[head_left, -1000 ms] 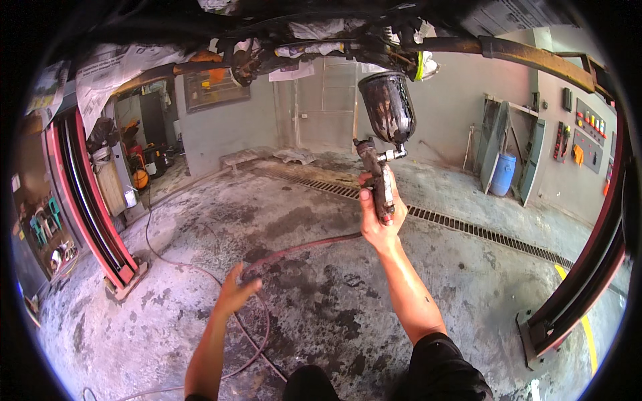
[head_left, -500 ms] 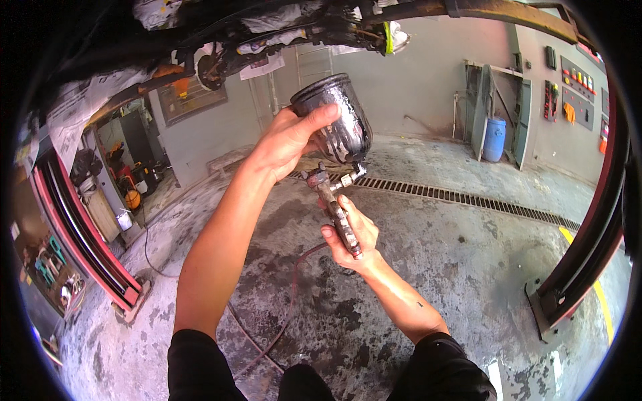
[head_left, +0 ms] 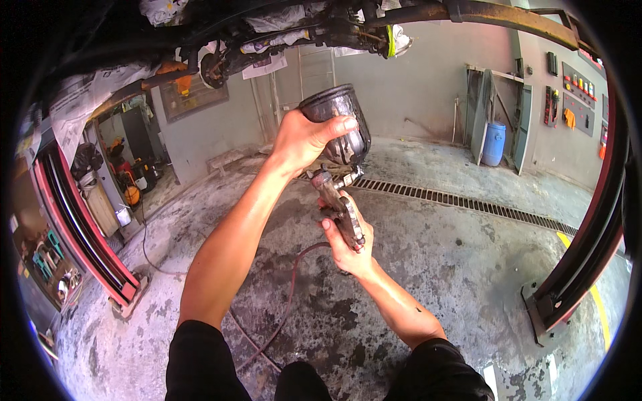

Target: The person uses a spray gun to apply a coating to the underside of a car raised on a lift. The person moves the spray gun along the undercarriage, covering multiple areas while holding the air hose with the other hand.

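Wrapped around the side of a black-smeared metal paint cup (head_left: pixel 349 146) is my left hand (head_left: pixel 309 137), its thumb pressed on the wall. The cup is tilted slightly, with its wide rim upward, and joins a spray gun (head_left: pixel 333 194) through a fitting at its bottom. My right hand (head_left: pixel 349 242) grips the gun's handle below the cup. Paint stains cover both cup and gun. A reddish hose (head_left: pixel 292 284) runs from near the right hand down to the floor. What is inside the cup is hidden.
Overhead hangs a raised vehicle's dark underside (head_left: pixel 267 40), partly covered with newspaper (head_left: pixel 100 100). Red lift posts stand at left (head_left: pixel 87 227) and right (head_left: pixel 578 267). A drain grate (head_left: pixel 455 197) crosses the stained floor. Beyond it stands a blue barrel (head_left: pixel 493 144).
The cup and spray gun have shifted slightly right and down, and the gun's handle has turned a little. Both hands keep their hold.
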`<act>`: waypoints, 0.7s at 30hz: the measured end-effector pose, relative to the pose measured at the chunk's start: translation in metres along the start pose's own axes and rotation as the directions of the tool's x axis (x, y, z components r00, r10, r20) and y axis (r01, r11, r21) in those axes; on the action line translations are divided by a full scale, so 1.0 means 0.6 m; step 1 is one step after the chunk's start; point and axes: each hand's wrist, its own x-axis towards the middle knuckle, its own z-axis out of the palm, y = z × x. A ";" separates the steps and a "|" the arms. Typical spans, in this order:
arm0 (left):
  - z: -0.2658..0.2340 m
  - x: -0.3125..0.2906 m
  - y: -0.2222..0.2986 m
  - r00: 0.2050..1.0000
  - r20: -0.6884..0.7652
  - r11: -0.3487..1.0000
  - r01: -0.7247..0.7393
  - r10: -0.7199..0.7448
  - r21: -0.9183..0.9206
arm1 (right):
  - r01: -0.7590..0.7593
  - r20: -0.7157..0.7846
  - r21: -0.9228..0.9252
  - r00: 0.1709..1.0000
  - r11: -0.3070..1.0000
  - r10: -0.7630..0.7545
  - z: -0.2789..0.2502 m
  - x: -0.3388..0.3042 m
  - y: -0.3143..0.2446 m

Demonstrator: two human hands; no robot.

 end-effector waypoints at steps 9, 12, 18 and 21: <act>-0.022 0.009 -0.018 0.999 -0.043 0.995 -0.014 0.018 0.095 | 0.131 0.048 -0.341 0.991 0.931 -0.122 0.001 0.017 0.024; -0.027 0.011 -0.027 0.998 -0.054 0.992 -0.006 0.013 0.127 | 0.055 0.023 -0.270 0.998 0.961 -0.050 0.007 0.017 0.035; -0.029 0.018 -0.046 0.997 -0.078 0.969 0.011 0.008 0.246 | -0.050 0.054 -0.161 0.997 0.986 0.059 0.010 0.016 0.067; -0.019 0.021 -0.069 0.991 -0.044 0.944 -0.104 0.124 0.314 | 0.037 0.098 -0.334 0.995 0.942 -0.004 0.000 0.018 0.083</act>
